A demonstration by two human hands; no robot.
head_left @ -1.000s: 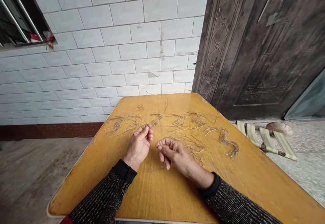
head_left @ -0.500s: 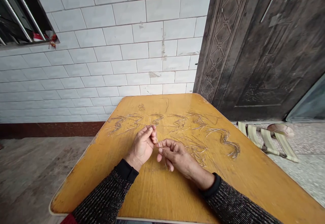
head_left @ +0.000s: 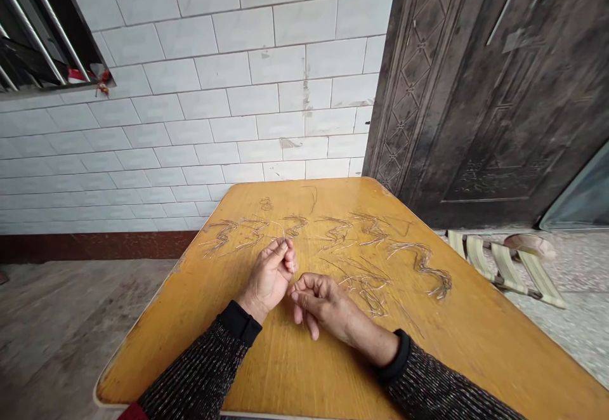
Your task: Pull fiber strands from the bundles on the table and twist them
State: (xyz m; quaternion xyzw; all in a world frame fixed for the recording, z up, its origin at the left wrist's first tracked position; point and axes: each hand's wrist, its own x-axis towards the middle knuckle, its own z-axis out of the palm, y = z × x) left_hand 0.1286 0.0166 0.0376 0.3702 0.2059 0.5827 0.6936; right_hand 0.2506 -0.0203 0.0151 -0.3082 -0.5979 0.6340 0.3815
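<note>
A thin wire runs between my two hands above the table. My left hand is closed, pinching it between thumb and fingers, and one end sticks up past the fingertips. Slightly lower and to the right, my right hand pinches the same wire, its other fingers curled loosely. Just beyond my right hand lies a loose tangle of wires. Farther right rests a wavy bundle of wires. Several smaller bent bundles, among them one wire bundle, lie in a row behind my hands.
The yellow wooden table reaches toward a white tiled wall. To the right stand a dark carved door and a low seat with pale woven straps. A barred window is at upper left.
My right hand has moved a little down and toward me, away from my left hand, with more wire showing between them. My left hand has stayed nearly in place.
</note>
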